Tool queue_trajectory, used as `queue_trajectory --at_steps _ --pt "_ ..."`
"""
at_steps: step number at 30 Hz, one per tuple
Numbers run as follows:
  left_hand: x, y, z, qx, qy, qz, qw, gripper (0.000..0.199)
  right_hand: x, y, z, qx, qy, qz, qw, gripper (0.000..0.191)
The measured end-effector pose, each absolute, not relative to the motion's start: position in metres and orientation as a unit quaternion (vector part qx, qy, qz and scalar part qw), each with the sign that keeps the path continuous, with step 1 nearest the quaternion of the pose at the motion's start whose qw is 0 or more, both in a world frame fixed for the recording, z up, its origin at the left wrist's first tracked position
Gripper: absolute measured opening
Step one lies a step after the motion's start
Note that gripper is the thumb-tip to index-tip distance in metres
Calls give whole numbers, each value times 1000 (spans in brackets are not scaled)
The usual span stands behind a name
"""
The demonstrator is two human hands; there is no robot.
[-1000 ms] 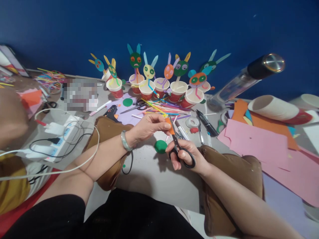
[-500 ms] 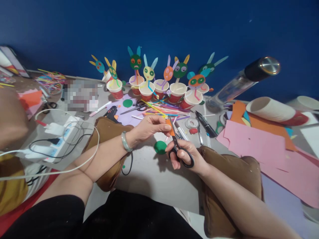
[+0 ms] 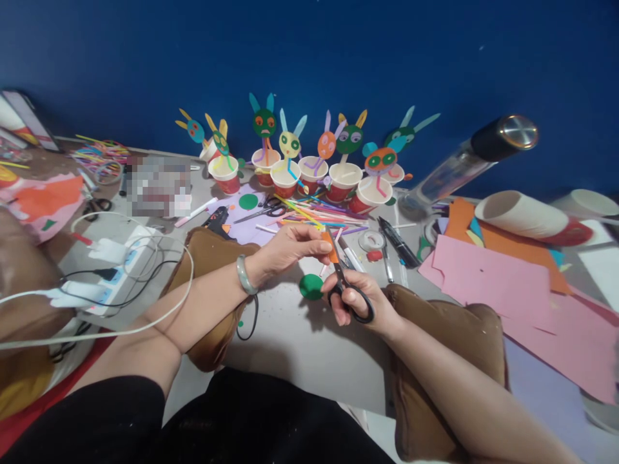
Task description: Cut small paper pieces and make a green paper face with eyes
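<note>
Between the thumb and fingers of my left hand (image 3: 294,250) is a small piece of orange paper (image 3: 329,246). My right hand (image 3: 363,298) grips black-handled scissors (image 3: 341,278), thumb and fingers through the loops. The blades lie against the orange paper. Just below my hands, a green paper circle (image 3: 311,287) lies on the table (image 3: 285,341). Behind them spreads a heap of coloured straws (image 3: 319,211), with a second pair of scissors (image 3: 264,211) and another green circle (image 3: 248,202) on purple paper.
Several red paper cups (image 3: 285,180) with paper rabbit figures line the blue wall. A glass bottle (image 3: 459,171) and pink paper sheets (image 3: 493,277) are at right. A power strip (image 3: 120,264) with cables, a glue gun (image 3: 217,222) and another person's arm (image 3: 24,270) are at left.
My hands, the orange paper and the scissors hold almost the same position. At the left edge, the other person's arm has shifted, uncovering more of the pink and orange paper there.
</note>
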State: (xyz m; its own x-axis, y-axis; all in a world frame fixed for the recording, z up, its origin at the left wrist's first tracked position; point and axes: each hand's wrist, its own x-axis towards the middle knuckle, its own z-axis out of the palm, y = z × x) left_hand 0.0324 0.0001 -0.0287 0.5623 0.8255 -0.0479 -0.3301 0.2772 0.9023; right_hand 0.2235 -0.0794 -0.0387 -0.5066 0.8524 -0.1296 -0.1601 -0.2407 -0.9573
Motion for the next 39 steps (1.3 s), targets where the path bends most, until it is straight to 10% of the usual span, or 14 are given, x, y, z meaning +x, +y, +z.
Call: queue_trajectory --at_steps 14,39 --pt "35 4 -37 432 319 383 752 41 224 -64 -51 -495 -475 474 552 44" --pt "39 -2 -44 508 356 387 682 33 221 -57 -49 -523 -507 419 542 48"
